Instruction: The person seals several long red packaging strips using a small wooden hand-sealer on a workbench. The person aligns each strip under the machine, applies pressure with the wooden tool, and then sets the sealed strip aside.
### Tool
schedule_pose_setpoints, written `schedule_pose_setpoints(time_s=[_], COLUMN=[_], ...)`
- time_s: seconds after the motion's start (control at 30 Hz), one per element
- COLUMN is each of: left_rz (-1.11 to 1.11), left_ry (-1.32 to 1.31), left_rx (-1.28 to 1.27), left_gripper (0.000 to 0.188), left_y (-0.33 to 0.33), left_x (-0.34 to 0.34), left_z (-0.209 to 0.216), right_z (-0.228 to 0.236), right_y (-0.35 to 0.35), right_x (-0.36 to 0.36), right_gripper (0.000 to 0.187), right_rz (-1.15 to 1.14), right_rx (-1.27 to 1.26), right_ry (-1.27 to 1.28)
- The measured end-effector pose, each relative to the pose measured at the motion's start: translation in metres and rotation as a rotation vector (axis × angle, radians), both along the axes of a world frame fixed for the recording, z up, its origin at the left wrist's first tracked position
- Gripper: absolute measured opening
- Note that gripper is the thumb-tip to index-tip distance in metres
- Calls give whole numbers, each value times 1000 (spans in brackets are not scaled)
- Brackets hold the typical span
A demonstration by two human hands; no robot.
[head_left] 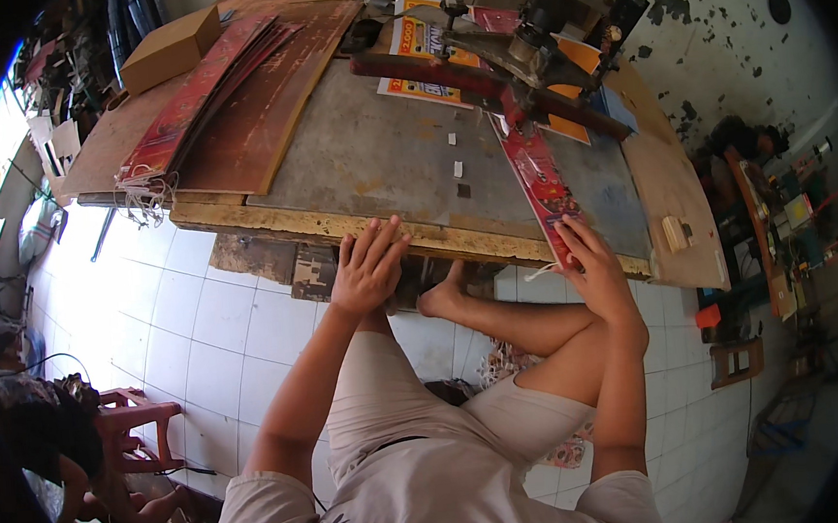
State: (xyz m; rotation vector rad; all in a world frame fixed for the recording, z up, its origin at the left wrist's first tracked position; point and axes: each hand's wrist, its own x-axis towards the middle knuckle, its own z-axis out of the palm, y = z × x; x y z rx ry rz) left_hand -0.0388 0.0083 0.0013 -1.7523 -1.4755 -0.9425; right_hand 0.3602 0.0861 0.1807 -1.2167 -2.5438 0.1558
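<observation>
My left hand (373, 267) rests on the worn front edge of the worktable, fingers stretched out, holding nothing. On the right, my right hand (592, 267) lies with its fingers extended over the near end of a long red printed strip (535, 168). A white string hangs from that end by the table edge. The strip runs away from me under the red metal bar (465, 81) of a bench machine (521, 45), where its middle is hidden. Two small white pieces (458, 169) lie on the grey tabletop (354, 159) left of the strip.
A stack of similar red strips (199, 97) with white strings lies at left, beside a cardboard box (171, 50). Yellow printed sheets (413, 38) lie behind the bar. A wooden block (676, 233) sits at right. A person (73, 451) and a red stool (139, 427) are at lower left.
</observation>
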Motion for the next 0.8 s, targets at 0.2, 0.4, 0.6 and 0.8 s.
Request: schedule_pose_setpoints(time_s=[0.2, 0.4, 0.6, 0.8], left_rz=[-5, -24, -15, -60], left_ry=[-57, -103, -154, -194], left_rx=[14, 18, 48, 98], left_gripper=[53, 52, 45, 44], left_y=[1, 3, -2, 12], left_x=[3, 6, 1, 20], left_z=[-9, -13, -16, -16], right_z=[19, 85, 148, 227], right_y=[-62, -151, -256, -345], right_x=[41, 87, 311, 429], right_gripper=[74, 54, 58, 62], right_rz=[-242, -253, -646, -1036], right_rx=[214, 199, 762, 980], right_ry=[-195, -171, 598, 252])
